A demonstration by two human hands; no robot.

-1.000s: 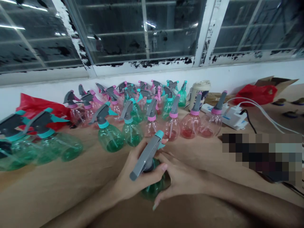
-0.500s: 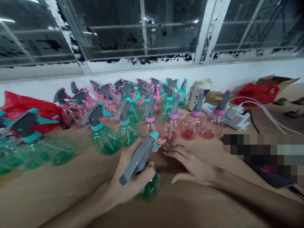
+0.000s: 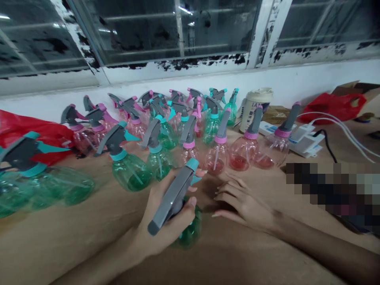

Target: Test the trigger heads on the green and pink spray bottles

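My left hand [image 3: 166, 213] is wrapped round the neck of a green spray bottle [image 3: 191, 231] with a grey and teal trigger head. That bottle stands near the middle of the table, its nozzle pointing away from me. To its right, my right hand [image 3: 240, 202] rests over the tabletop with fingers apart and slightly curled, holding nothing. Just beyond the hands are a green spray bottle [image 3: 130, 172] and a pink spray bottle [image 3: 215, 160], each with some liquid inside. Part of the held bottle is hidden behind my left hand.
Several more green and pink spray bottles crowd toward the wall. A cup [image 3: 255, 107] stands behind a white power strip [image 3: 305, 142] with cables. Red plastic bags [image 3: 332, 107] lie at both sides. A pixelated patch covers something at right. The wooden table [image 3: 89, 241] spreads in front.
My right hand has shifted slightly right, away from the held bottle, and its fingers are a little more curled. My left hand keeps its grip. The view has tilted slightly.
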